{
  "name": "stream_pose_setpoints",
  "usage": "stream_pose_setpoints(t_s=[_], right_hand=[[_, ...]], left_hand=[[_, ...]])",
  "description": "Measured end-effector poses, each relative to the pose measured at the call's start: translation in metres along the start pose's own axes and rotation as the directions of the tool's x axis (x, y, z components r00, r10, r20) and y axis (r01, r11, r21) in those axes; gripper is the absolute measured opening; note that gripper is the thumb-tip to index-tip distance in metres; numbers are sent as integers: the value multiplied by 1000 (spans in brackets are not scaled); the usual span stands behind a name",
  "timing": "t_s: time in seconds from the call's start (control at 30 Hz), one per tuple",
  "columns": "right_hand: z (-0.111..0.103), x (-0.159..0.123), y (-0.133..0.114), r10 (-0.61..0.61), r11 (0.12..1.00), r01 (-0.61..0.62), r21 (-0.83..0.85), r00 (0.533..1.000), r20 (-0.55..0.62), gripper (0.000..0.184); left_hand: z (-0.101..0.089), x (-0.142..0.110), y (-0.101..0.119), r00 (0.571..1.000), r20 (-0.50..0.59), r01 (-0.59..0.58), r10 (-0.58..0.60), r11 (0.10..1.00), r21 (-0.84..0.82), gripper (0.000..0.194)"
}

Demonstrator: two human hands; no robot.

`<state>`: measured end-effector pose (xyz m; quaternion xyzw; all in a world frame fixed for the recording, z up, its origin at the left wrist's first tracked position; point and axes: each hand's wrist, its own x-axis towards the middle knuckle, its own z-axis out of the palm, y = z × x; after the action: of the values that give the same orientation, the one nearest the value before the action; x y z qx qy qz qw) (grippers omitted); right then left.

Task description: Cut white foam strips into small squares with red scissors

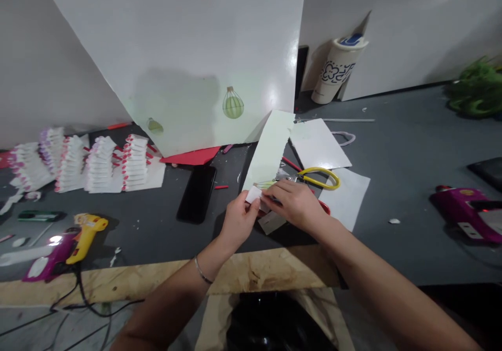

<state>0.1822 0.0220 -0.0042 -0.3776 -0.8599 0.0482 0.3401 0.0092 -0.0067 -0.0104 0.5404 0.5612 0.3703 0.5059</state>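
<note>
Dim, greyish light is spread over the scene. The right side of the white board [184, 26] is whitened by glare, and its lower left is darkened by a soft shadow. Straight edges are bowed by wide-angle distortion; small details are softened.

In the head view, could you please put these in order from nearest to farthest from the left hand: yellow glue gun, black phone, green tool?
From the left hand:
1. Black phone: nearest, just to its left.
2. Yellow glue gun: much farther left, lower in the picture.
3. Green tool: farthest, left of the glue gun.
</note>
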Motion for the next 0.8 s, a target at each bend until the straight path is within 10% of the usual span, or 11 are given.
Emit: stream_pose_setpoints(t_s=[0.47,0.6,0.7,0.8], right_hand=[[5,3,-7,-3,989,-1,-149,1000,-24,22],[-3,0,15,201,958,-223,-181,970,-136,20],[-16,-3,31,476,833,-516,-199,853,-214,21],[-19,-1,27,492,843,-517,-146,853,-175,22]], left_hand=[[4,1,4,999,25,30,-28,996,-90,27],[4,4,3,996,7,86,-86,981,-176,36],[3,5,2,994,26,107,-104,972,-209,38],[4,5,0,994,47,100,-94,981,-166,38]])
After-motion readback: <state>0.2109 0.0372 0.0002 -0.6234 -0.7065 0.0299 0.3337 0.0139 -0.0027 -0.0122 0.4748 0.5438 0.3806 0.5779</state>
